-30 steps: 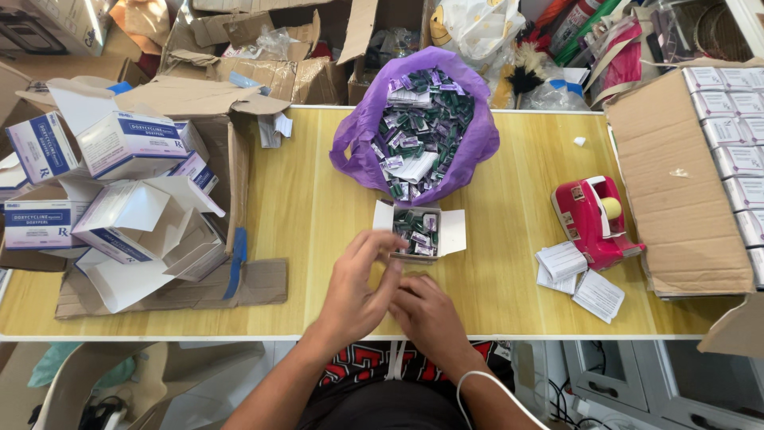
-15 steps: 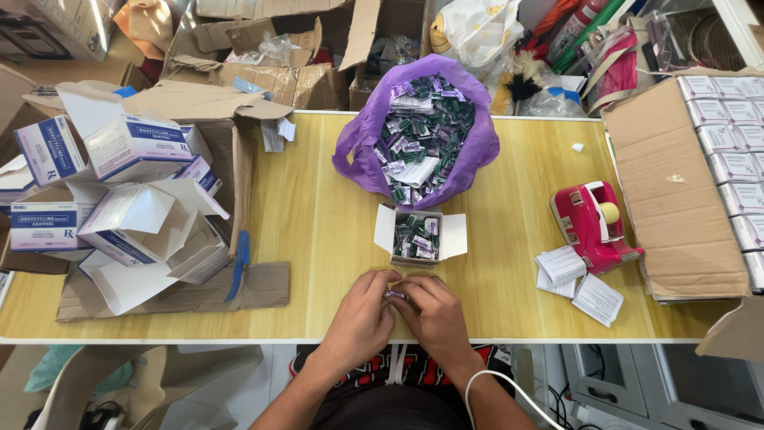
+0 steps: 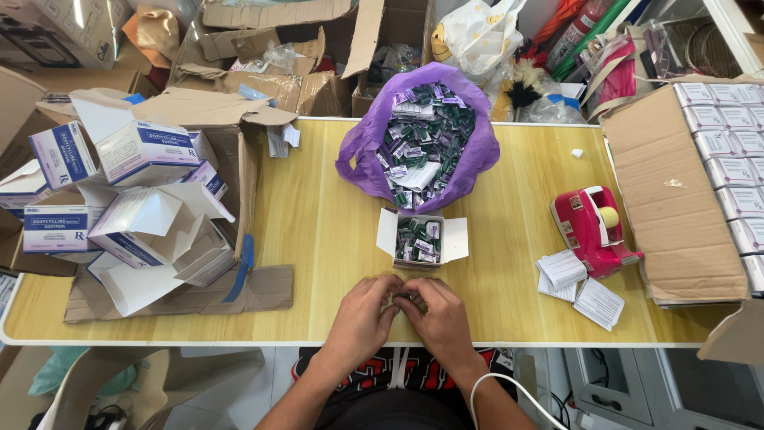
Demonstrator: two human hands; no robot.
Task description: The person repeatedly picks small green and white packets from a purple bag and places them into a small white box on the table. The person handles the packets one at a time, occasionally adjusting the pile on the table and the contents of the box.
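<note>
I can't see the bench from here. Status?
Left hand and right hand together over small packets, near table edge. Small open box just beyond, part filled. Nothing between.

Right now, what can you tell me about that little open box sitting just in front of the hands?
The small white box looks like thin card. It stands upright on the yellow table with its top flaps folded out to both sides. Inside it is packed with small green and purple packets. It sits between the purple bag and the two hands, touching neither hand; whether it touches the bag is unclear.
</note>
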